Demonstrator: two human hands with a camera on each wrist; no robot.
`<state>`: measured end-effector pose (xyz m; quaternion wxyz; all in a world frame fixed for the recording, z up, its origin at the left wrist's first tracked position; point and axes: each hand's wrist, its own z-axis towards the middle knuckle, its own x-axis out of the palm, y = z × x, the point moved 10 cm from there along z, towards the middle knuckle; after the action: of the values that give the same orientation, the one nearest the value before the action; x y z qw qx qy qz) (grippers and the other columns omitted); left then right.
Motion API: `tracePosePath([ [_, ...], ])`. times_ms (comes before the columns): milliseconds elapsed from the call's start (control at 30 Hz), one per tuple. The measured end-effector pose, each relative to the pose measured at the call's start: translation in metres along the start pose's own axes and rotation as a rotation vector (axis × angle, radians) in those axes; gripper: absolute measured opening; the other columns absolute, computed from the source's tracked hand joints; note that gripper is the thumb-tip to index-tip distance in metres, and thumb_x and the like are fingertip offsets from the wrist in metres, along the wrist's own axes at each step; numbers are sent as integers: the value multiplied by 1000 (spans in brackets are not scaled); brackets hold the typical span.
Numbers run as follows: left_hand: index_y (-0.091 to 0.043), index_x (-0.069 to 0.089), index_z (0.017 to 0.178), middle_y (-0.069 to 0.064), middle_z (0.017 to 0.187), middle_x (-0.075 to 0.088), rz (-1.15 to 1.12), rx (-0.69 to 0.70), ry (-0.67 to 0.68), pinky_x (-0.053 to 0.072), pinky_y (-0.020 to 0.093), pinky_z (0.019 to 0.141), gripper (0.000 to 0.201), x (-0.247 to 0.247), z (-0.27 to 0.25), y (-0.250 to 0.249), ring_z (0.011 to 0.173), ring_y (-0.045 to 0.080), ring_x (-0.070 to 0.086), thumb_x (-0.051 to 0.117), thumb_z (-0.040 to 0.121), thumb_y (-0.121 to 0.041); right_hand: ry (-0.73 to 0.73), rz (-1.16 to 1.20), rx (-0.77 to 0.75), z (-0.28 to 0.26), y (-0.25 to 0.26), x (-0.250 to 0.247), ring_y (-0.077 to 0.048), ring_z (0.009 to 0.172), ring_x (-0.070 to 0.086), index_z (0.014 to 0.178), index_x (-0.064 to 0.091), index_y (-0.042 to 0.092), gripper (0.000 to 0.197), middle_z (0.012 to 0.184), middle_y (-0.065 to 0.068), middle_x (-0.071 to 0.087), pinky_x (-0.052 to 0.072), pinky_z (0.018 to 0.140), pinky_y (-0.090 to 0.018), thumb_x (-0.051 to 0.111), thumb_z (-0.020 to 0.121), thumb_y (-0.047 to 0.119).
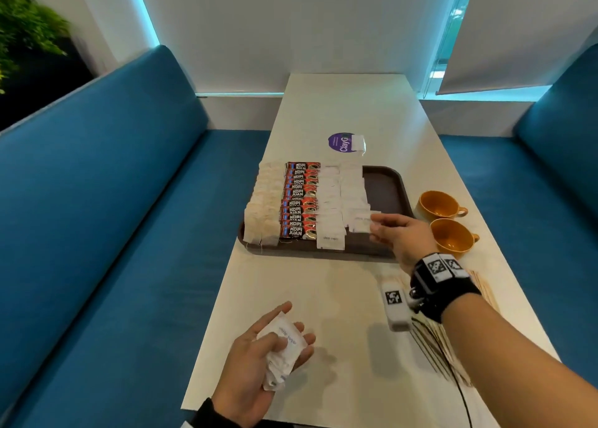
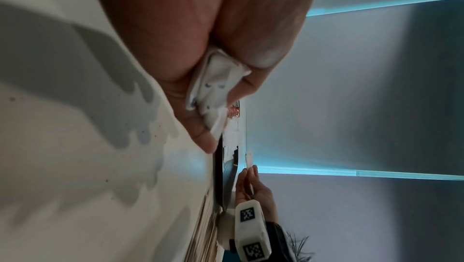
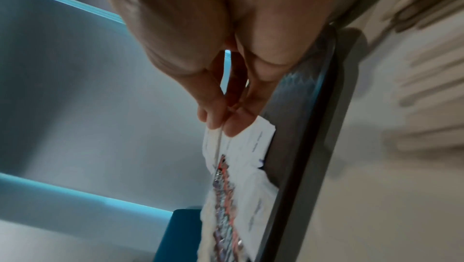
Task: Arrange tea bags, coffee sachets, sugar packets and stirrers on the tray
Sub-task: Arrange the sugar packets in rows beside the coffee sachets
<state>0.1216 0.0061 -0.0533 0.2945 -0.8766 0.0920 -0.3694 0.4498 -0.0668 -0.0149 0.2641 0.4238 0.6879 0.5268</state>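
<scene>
A dark brown tray [image 1: 385,188] carries columns of tea bags [image 1: 262,214], red coffee sachets [image 1: 299,201] and white sugar packets [image 1: 330,207]. My right hand [image 1: 377,225] pinches one sugar packet [image 1: 375,215] just above the near end of the rightmost sugar column. In the right wrist view this packet [image 3: 218,143] shows edge-on between thumb and finger. My left hand [image 1: 284,337] hovers over the table's near edge and grips a bunch of sugar packets [image 1: 281,346], also seen in the left wrist view [image 2: 216,79]. Wooden stirrers [image 1: 446,346] lie on the table, partly hidden under my right forearm.
Two orange cups [image 1: 438,204] [image 1: 453,236] stand right of the tray. A purple sticker [image 1: 339,141] and a lone white packet [image 1: 358,143] lie beyond it. Blue benches [image 1: 113,201] flank the white table [image 1: 323,298]. The tray's right part is bare.
</scene>
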Motion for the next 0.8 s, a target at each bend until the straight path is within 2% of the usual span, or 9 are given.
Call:
tracePosePath([
  [67, -6, 67, 128, 35, 117, 67, -7, 0, 16, 62, 54, 78, 48, -3, 2, -3, 104, 54, 68, 48, 90, 17, -32, -19, 64, 26, -12, -3, -23, 95, 77, 98, 80, 12, 19, 108, -9, 76, 62, 87, -36, 77, 84, -1],
  [167, -3, 62, 130, 31, 112, 71, -18, 18, 20, 63, 43, 63, 57, -7, 4, -10, 93, 45, 74, 63, 74, 7, -42, -147, 71, 51, -20, 1, -23, 88, 78, 94, 82, 14, 18, 100, -7, 79, 62, 89, -37, 80, 82, 0],
  [267, -1, 64, 128, 29, 117, 70, 86, 30, 15, 63, 45, 72, 49, -10, 7, -10, 101, 47, 71, 66, 79, 3, -55, -356, 66, 60, -18, 6, -22, 88, 76, 96, 82, 15, 16, 92, -4, 79, 62, 82, -31, 82, 82, 6],
  [367, 1, 73, 112, 32, 111, 70, 157, 36, -15, 63, 46, 75, 34, -14, 11, -11, 99, 48, 70, 77, 79, 4, -61, -599, 17, 67, -8, 10, -17, 94, 69, 92, 81, 22, 14, 99, 3, 74, 56, 74, -24, 85, 81, 16],
  [433, 0, 77, 100, 35, 106, 69, 204, 48, -20, 62, 46, 76, 26, -13, 12, -12, 94, 47, 70, 81, 74, -2, -42, -733, -7, 72, -5, 15, -15, 99, 63, 92, 80, 24, 13, 102, 3, 70, 52, 82, -26, 86, 81, 19],
  [500, 0, 78, 95, 35, 103, 69, 231, 70, -31, 62, 46, 76, 15, -13, 12, -14, 93, 46, 70, 79, 80, -1, -30, -811, -4, 76, -6, 17, -18, 103, 64, 92, 80, 25, 16, 106, 1, 70, 55, 91, -31, 88, 79, 22],
  [600, 4, 75, 97, 33, 101, 70, 237, 110, -63, 61, 44, 73, 16, -17, 12, -18, 90, 44, 72, 70, 84, -2, -38, -823, -27, 77, -2, 13, -20, 97, 65, 100, 77, 26, 25, 106, 0, 69, 58, 92, -37, 89, 78, 25],
  [700, 6, 73, 97, 32, 100, 70, 238, 157, -84, 61, 42, 73, 12, -19, 8, -24, 89, 43, 71, 69, 87, 1, -76, -716, -78, 68, 7, 8, -15, 80, 61, 110, 72, 23, 31, 93, 0, 64, 56, 77, -30, 85, 82, 25],
  [800, 8, 71, 99, 28, 97, 70, 238, 212, -101, 61, 41, 72, 14, -20, 1, -31, 86, 40, 70, 71, 85, 4, -52, -640, -177, 33, 21, 18, -13, 79, 60, 112, 70, 24, 28, 91, 1, 63, 49, 70, -24, 80, 87, 26],
])
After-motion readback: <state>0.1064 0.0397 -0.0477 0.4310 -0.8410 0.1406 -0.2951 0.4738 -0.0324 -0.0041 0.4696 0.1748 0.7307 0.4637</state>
